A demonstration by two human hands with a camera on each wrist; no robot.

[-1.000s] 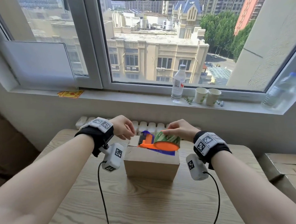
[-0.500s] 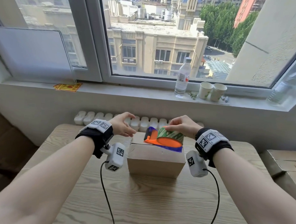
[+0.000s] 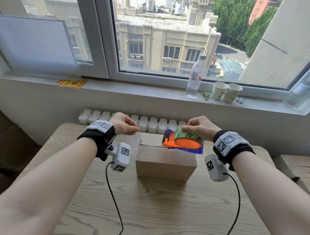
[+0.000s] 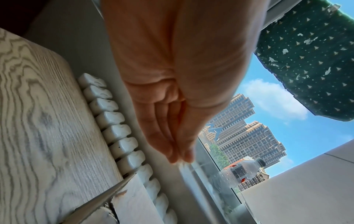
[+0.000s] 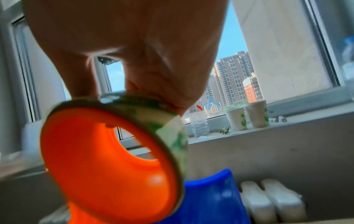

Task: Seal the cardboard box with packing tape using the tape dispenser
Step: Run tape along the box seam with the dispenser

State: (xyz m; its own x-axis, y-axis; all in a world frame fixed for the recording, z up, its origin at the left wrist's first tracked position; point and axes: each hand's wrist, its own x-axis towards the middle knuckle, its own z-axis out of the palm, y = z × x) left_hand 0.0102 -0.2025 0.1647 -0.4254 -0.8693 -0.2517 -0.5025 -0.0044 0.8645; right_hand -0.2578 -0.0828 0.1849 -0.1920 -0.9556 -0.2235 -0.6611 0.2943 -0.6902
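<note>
A small brown cardboard box [image 3: 165, 163] stands on the wooden table [image 3: 147, 208], its top flaps down with a seam showing. My right hand [image 3: 185, 129] grips the green-printed tape roll of the orange and blue tape dispenser [image 3: 184, 144], held on its side over the box's top right. In the right wrist view the dispenser [image 5: 95, 159] fills the lower left under my right hand [image 5: 153, 98]. My left hand [image 3: 135, 132] hovers above the box's far left corner, thumb and fingers pinched together, seemingly on the clear tape end. My left hand's fingertips [image 4: 180, 157] are pressed together.
A white radiator [image 3: 150, 122] runs behind the table's far edge. The windowsill above holds a water bottle [image 3: 196, 76], two paper cups [image 3: 226, 91] and orange stickers [image 3: 72, 83]. More cardboard boxes [image 3: 298, 166] sit to the right. Wrist-camera cables trail over the table.
My left hand has drawn away to the left from the dispenser, pinched. The right hand has shifted the dispenser to the right over the box top.
</note>
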